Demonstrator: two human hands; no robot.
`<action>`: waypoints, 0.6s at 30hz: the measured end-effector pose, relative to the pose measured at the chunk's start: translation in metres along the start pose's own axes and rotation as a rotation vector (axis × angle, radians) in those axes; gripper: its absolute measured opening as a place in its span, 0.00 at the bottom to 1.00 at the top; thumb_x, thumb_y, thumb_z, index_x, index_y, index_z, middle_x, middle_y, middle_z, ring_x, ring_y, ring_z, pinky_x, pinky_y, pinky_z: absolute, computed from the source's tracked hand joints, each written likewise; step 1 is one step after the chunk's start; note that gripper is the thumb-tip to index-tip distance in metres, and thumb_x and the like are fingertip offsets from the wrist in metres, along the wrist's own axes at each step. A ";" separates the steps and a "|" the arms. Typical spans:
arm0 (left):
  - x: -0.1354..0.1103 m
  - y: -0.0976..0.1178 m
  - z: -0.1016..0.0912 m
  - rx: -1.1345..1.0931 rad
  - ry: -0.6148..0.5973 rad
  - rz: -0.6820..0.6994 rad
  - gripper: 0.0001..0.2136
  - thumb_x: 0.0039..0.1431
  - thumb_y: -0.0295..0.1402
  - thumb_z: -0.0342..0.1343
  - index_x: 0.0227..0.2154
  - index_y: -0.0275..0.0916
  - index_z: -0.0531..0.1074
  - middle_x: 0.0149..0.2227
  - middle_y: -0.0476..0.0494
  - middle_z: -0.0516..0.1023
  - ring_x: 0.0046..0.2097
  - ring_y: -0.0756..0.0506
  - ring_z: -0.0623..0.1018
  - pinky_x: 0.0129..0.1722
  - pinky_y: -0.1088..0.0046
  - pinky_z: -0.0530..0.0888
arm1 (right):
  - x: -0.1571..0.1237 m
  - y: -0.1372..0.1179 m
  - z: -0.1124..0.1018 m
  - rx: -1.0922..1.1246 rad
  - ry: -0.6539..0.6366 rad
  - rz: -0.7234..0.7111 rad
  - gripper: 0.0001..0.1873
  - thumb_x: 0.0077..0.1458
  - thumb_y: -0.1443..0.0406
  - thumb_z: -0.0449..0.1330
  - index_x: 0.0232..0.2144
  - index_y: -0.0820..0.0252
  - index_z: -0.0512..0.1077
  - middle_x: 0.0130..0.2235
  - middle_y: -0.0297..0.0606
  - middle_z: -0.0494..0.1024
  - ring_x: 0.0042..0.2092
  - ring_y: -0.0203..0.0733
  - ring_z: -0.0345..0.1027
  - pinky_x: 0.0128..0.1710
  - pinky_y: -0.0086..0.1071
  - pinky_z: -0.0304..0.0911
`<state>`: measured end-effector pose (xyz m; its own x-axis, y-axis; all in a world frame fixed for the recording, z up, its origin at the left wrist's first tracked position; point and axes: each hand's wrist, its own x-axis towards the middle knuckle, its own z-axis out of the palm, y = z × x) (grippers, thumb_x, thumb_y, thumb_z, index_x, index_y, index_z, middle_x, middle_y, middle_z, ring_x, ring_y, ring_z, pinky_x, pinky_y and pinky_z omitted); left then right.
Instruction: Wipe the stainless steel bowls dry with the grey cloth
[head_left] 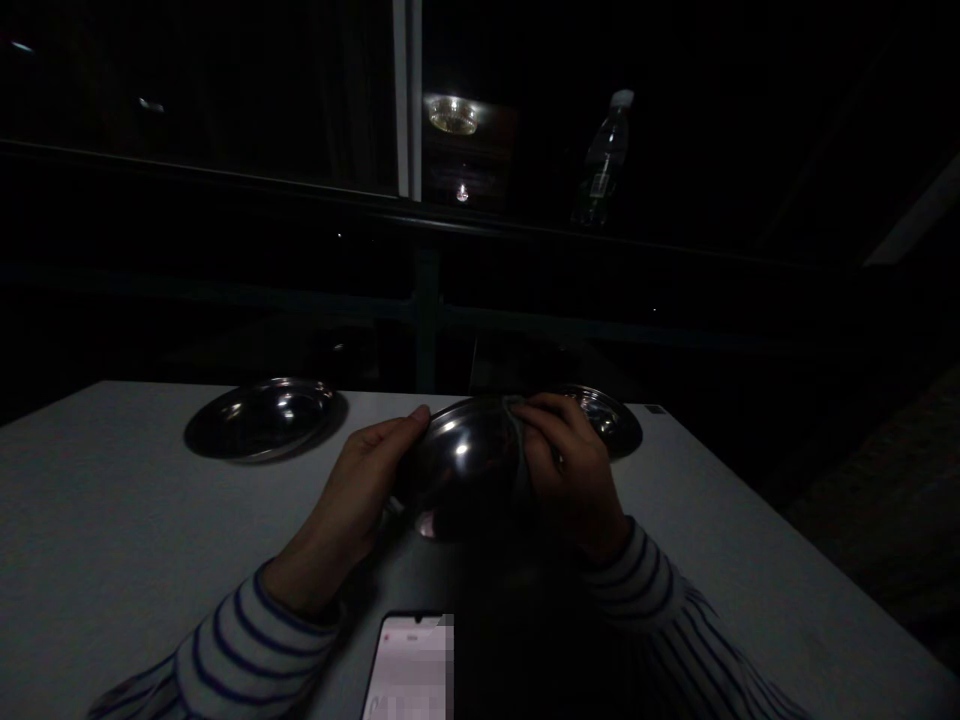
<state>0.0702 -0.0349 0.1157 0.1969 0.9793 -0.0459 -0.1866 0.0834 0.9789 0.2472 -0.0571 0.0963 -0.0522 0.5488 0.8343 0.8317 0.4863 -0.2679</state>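
Observation:
A shiny metal dish is held up, tilted, above the white table. My left hand grips its left edge, with the thumb on top of the rim. At the right edge, my right hand is closed on a thin greyish cloth pressed against the dish. The cloth is dim and partly covered by the fingers. Behind my right hand a second metal dish rests on the table, partly hidden. Another metal dish lies at the far left.
The white table is poorly lit. A phone with its screen on lies at the near edge, between my forearms. Beyond the table is a dark window with a pale frame. A clear bottle with a white cap stands there.

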 end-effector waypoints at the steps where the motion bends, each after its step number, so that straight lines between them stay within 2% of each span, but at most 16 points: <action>1: 0.000 0.001 0.001 -0.006 -0.004 0.004 0.13 0.46 0.41 0.57 0.16 0.36 0.71 0.16 0.52 0.70 0.19 0.53 0.66 0.19 0.79 0.60 | -0.001 -0.004 0.001 -0.025 0.010 -0.005 0.15 0.53 0.70 0.47 0.39 0.60 0.70 0.41 0.41 0.69 0.43 0.42 0.62 0.43 0.39 0.61; 5: -0.003 0.000 0.005 0.037 -0.050 0.014 0.14 0.46 0.40 0.57 0.14 0.36 0.69 0.13 0.53 0.67 0.18 0.54 0.64 0.18 0.79 0.58 | -0.010 -0.028 0.005 -0.137 -0.100 -0.300 0.14 0.52 0.63 0.51 0.41 0.58 0.69 0.43 0.40 0.71 0.44 0.45 0.60 0.42 0.41 0.58; 7: -0.003 -0.001 0.005 0.050 -0.048 0.013 0.14 0.46 0.40 0.57 0.14 0.36 0.68 0.13 0.53 0.67 0.18 0.54 0.64 0.18 0.79 0.58 | -0.010 -0.027 0.006 -0.123 -0.136 -0.364 0.14 0.52 0.61 0.52 0.41 0.57 0.69 0.43 0.38 0.71 0.44 0.45 0.60 0.41 0.41 0.57; 9: -0.002 -0.002 0.003 0.038 -0.026 0.010 0.13 0.46 0.40 0.58 0.15 0.36 0.69 0.15 0.53 0.68 0.19 0.54 0.65 0.19 0.79 0.60 | -0.006 -0.017 0.005 -0.072 -0.088 -0.268 0.14 0.53 0.64 0.50 0.41 0.58 0.69 0.42 0.39 0.71 0.44 0.43 0.61 0.42 0.39 0.58; 11: -0.002 -0.001 0.002 0.015 -0.003 0.004 0.13 0.46 0.41 0.58 0.17 0.36 0.71 0.17 0.52 0.70 0.21 0.53 0.67 0.20 0.79 0.61 | -0.001 -0.007 0.003 -0.022 -0.016 -0.101 0.14 0.54 0.68 0.48 0.40 0.62 0.70 0.41 0.41 0.70 0.43 0.41 0.61 0.42 0.37 0.59; 13: -0.001 -0.001 0.002 0.004 0.005 -0.002 0.13 0.46 0.41 0.57 0.18 0.36 0.71 0.17 0.52 0.71 0.21 0.53 0.68 0.20 0.79 0.62 | -0.001 -0.007 0.003 -0.032 0.036 -0.010 0.15 0.54 0.71 0.46 0.39 0.64 0.70 0.41 0.42 0.70 0.43 0.41 0.61 0.43 0.36 0.60; 15: -0.002 0.000 0.003 0.007 -0.011 0.004 0.13 0.46 0.41 0.57 0.17 0.36 0.70 0.16 0.52 0.70 0.20 0.53 0.67 0.19 0.79 0.61 | -0.006 -0.019 0.005 -0.090 0.019 -0.109 0.13 0.54 0.68 0.49 0.40 0.62 0.69 0.41 0.41 0.70 0.43 0.43 0.60 0.43 0.39 0.58; 18: -0.002 -0.001 0.004 0.008 -0.037 0.010 0.13 0.46 0.41 0.57 0.17 0.36 0.69 0.14 0.54 0.68 0.18 0.54 0.65 0.17 0.80 0.59 | -0.014 -0.034 0.008 -0.152 -0.102 -0.388 0.14 0.53 0.63 0.52 0.42 0.59 0.68 0.42 0.37 0.72 0.45 0.44 0.59 0.44 0.41 0.55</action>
<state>0.0735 -0.0377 0.1152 0.2303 0.9727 -0.0292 -0.1808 0.0722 0.9809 0.2151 -0.0762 0.0897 -0.4255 0.4132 0.8051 0.8113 0.5683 0.1370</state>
